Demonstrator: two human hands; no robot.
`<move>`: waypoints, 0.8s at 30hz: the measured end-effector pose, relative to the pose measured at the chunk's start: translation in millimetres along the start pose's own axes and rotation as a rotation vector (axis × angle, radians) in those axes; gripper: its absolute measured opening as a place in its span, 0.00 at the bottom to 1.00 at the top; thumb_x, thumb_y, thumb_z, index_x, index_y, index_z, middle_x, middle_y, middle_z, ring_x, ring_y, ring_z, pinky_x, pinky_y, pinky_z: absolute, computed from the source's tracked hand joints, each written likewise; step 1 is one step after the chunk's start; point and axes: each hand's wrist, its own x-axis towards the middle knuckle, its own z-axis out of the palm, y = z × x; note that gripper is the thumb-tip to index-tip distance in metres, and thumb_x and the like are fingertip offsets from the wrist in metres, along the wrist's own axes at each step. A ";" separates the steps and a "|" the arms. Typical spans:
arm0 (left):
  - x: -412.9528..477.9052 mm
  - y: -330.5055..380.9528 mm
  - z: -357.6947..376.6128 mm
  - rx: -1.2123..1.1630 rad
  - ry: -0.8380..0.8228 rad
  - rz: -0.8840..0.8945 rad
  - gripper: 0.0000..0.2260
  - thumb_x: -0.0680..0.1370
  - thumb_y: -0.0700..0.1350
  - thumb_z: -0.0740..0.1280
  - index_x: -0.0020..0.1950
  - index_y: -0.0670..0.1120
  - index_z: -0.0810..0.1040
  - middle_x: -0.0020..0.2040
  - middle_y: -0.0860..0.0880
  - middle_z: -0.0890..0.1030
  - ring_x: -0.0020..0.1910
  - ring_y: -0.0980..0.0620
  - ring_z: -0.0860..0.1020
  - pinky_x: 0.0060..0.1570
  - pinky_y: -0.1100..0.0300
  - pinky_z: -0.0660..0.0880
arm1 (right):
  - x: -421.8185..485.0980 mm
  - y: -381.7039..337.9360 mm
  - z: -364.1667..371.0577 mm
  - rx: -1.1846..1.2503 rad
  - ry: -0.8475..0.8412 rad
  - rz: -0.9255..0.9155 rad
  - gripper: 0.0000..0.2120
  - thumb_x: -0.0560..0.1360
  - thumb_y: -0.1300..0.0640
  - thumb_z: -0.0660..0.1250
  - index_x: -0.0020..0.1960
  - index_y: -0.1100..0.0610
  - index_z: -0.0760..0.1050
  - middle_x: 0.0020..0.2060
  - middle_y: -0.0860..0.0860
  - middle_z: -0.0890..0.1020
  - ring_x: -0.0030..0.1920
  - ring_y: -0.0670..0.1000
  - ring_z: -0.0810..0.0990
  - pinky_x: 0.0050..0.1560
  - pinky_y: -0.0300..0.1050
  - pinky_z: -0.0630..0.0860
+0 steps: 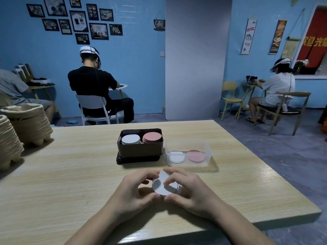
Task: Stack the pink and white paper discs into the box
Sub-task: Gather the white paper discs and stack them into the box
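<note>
Holding with left grip [134,190] and right grip [189,190], fingers curled, some white discs [159,188] just above the surface [70,174], before brown tin [139,150] and clear box [208,152].

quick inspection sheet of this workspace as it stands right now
surface: pale wooden table, no spills seen
job's things: dark box holds a white stack and a pink stack; the clear tub beside it holds a few white discs and pink discs
clutter: pulp trays piled at the table's left edge
grips: left hand and right hand together hold the held white discs by the edge, in front of the boxes
cables: nothing seen on the table; a headset cable hangs down a seated person's back
surroundings: blue wall with framed pictures; other people seated at other tables
</note>
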 end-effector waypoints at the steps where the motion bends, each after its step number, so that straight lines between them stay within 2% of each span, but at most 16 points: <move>1: 0.0 -0.4 -0.3 0.000 -0.005 -0.005 0.17 0.73 0.52 0.79 0.59 0.53 0.81 0.61 0.60 0.83 0.60 0.54 0.82 0.57 0.55 0.78 | -0.1 -0.2 -0.3 0.000 -0.003 -0.007 0.12 0.75 0.45 0.75 0.54 0.48 0.78 0.72 0.44 0.75 0.71 0.40 0.72 0.70 0.42 0.70; 4: -0.3 -1.4 0.3 0.014 -0.006 -0.012 0.19 0.71 0.54 0.80 0.58 0.54 0.81 0.61 0.61 0.82 0.60 0.55 0.81 0.57 0.55 0.78 | 0.2 -0.8 -0.7 -0.011 0.004 -0.031 0.11 0.75 0.46 0.76 0.53 0.49 0.79 0.71 0.44 0.75 0.71 0.39 0.72 0.68 0.38 0.69; 8: 0.8 1.4 1.3 0.033 -0.007 -0.020 0.21 0.71 0.55 0.79 0.61 0.55 0.80 0.59 0.61 0.82 0.59 0.56 0.81 0.58 0.53 0.78 | -0.3 -2.7 -1.3 0.015 0.028 -0.035 0.10 0.76 0.48 0.75 0.54 0.48 0.78 0.71 0.44 0.76 0.70 0.41 0.74 0.68 0.43 0.72; 12: 1.4 5.5 -0.4 0.030 -0.024 0.010 0.23 0.73 0.52 0.79 0.66 0.53 0.79 0.60 0.60 0.83 0.59 0.56 0.82 0.58 0.52 0.78 | 2.1 -0.5 -1.5 -0.013 -0.012 -0.035 0.16 0.75 0.45 0.75 0.60 0.48 0.78 0.72 0.45 0.74 0.71 0.42 0.73 0.70 0.46 0.72; 16: 1.3 5.3 1.3 0.024 -0.052 0.014 0.23 0.74 0.50 0.80 0.66 0.54 0.79 0.60 0.59 0.83 0.60 0.56 0.81 0.58 0.54 0.79 | 3.6 1.6 -2.9 -0.073 -0.066 -0.066 0.18 0.75 0.44 0.76 0.61 0.49 0.77 0.72 0.46 0.74 0.71 0.43 0.73 0.68 0.45 0.72; 19: 1.5 3.1 3.3 0.001 -0.074 -0.021 0.25 0.73 0.52 0.79 0.68 0.54 0.77 0.62 0.59 0.82 0.63 0.57 0.80 0.58 0.53 0.80 | 1.8 1.7 -7.8 -0.073 -0.057 -0.065 0.19 0.75 0.43 0.76 0.60 0.49 0.78 0.69 0.45 0.76 0.68 0.44 0.75 0.66 0.44 0.74; 24: 2.8 -3.5 5.9 0.137 -0.057 -0.076 0.27 0.72 0.61 0.74 0.69 0.56 0.75 0.61 0.66 0.77 0.61 0.65 0.76 0.59 0.59 0.78 | -1.7 12.5 -23.7 -0.130 0.001 0.016 0.20 0.73 0.40 0.74 0.60 0.48 0.78 0.68 0.45 0.77 0.68 0.42 0.74 0.67 0.42 0.73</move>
